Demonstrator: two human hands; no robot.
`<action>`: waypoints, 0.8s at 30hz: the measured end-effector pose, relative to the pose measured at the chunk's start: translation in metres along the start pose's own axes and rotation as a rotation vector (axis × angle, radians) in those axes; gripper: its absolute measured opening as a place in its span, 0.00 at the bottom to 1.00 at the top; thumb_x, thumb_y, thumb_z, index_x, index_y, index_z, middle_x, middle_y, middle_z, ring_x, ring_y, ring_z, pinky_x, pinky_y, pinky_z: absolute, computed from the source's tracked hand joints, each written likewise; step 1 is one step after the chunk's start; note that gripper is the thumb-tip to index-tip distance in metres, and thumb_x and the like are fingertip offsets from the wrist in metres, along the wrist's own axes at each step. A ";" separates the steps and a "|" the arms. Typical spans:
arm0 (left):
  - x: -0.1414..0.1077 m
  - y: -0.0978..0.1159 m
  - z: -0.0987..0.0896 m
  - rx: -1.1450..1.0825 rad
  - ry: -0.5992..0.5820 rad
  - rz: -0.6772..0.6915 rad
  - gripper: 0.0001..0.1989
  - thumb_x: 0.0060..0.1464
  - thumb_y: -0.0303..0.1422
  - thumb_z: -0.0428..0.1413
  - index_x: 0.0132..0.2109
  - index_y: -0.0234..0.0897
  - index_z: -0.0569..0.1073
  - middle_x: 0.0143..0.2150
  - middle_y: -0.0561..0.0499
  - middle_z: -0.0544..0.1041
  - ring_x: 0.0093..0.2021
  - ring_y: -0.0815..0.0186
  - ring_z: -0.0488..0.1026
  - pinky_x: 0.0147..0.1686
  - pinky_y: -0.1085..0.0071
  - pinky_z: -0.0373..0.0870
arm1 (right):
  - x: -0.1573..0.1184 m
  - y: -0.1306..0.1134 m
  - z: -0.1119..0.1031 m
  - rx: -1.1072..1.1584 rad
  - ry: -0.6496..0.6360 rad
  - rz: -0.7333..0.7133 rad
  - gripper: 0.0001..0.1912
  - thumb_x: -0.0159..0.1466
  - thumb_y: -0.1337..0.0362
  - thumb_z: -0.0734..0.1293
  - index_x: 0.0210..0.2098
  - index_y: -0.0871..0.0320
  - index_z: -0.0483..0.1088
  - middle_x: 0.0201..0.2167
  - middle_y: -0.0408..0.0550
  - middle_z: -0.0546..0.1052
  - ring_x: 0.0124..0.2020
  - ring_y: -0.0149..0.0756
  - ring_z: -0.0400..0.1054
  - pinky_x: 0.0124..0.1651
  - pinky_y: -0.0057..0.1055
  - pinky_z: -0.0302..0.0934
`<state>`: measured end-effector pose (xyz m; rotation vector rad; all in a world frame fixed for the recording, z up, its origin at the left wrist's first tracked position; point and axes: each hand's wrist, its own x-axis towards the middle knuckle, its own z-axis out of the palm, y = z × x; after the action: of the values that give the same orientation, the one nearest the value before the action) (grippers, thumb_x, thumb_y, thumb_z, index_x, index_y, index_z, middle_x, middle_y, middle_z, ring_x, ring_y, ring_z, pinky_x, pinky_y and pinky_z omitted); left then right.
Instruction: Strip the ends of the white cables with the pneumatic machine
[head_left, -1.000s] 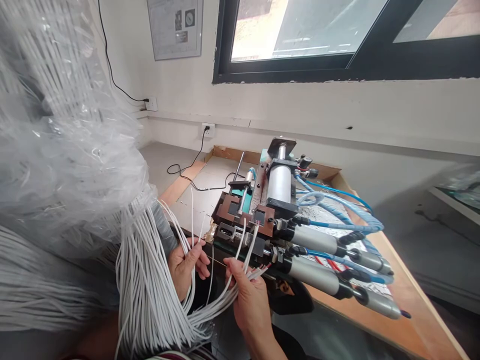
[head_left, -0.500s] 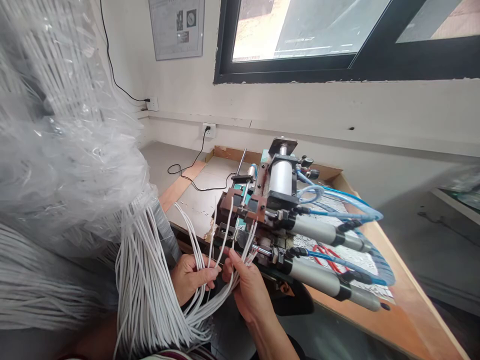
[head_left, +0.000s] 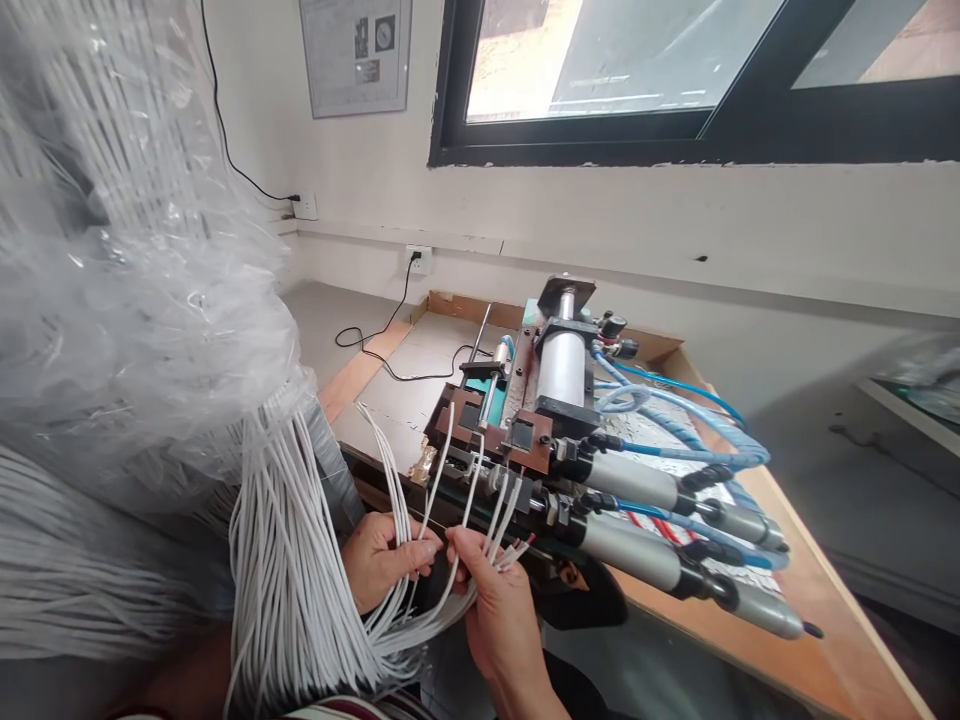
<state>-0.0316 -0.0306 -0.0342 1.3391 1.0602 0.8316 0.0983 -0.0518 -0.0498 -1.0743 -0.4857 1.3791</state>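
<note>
A person's two bare hands hold thin white wires in front of a machine [head_left: 630, 482]. The left hand [head_left: 388, 562] is closed, its thumb pressed over several wires [head_left: 391, 478] whose ends fan upward. Just beside it, the right hand [head_left: 495, 598] grips another cluster [head_left: 508, 517], thumb and forefinger pinched together; a few of its ends show reddish tips. Single wires stand up between the two groups, their ends in front of the machine's brown blocks; whether they touch is unclear.

The held wires curve down to a thick bundle [head_left: 289, 570] hanging at left, its upper part wrapped in clear plastic [head_left: 150, 310]. The machine, with silver cylinders and blue hoses [head_left: 690, 453], sits on a wood-edged bench [head_left: 832, 660]. Behind, a black cord [head_left: 407, 290] runs from a wall outlet [head_left: 424, 262] below a dark-framed window [head_left: 637, 60] and a sign [head_left: 356, 60].
</note>
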 end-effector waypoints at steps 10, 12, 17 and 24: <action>-0.002 -0.003 -0.001 0.028 -0.041 0.001 0.15 0.47 0.40 0.54 0.30 0.31 0.76 0.20 0.52 0.71 0.22 0.69 0.67 0.25 0.74 0.64 | 0.010 -0.014 0.007 0.000 -0.027 0.092 0.14 0.42 0.57 0.74 0.20 0.62 0.73 0.13 0.39 0.64 0.16 0.25 0.52 0.21 0.25 0.47; -0.002 0.000 -0.002 0.062 -0.071 -0.007 0.14 0.47 0.40 0.54 0.29 0.31 0.76 0.19 0.52 0.71 0.22 0.69 0.66 0.25 0.74 0.63 | 0.010 -0.015 0.009 0.028 -0.061 0.123 0.15 0.42 0.56 0.74 0.24 0.62 0.74 0.13 0.38 0.62 0.16 0.26 0.52 0.21 0.25 0.48; -0.002 0.004 -0.002 0.128 -0.191 0.009 0.15 0.47 0.39 0.53 0.26 0.32 0.76 0.19 0.53 0.69 0.23 0.69 0.65 0.27 0.74 0.61 | 0.008 -0.014 0.012 0.051 -0.094 0.146 0.16 0.42 0.56 0.74 0.24 0.62 0.73 0.13 0.38 0.62 0.16 0.26 0.53 0.20 0.25 0.49; -0.003 0.008 -0.002 0.192 -0.162 0.088 0.13 0.48 0.38 0.53 0.31 0.34 0.78 0.22 0.52 0.71 0.25 0.68 0.67 0.27 0.74 0.61 | -0.001 0.000 0.000 0.029 -0.008 -0.049 0.11 0.49 0.58 0.71 0.22 0.60 0.72 0.16 0.40 0.66 0.20 0.27 0.56 0.24 0.25 0.52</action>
<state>-0.0342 -0.0323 -0.0261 1.5972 0.9771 0.6854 0.0976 -0.0528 -0.0494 -1.0278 -0.4938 1.3444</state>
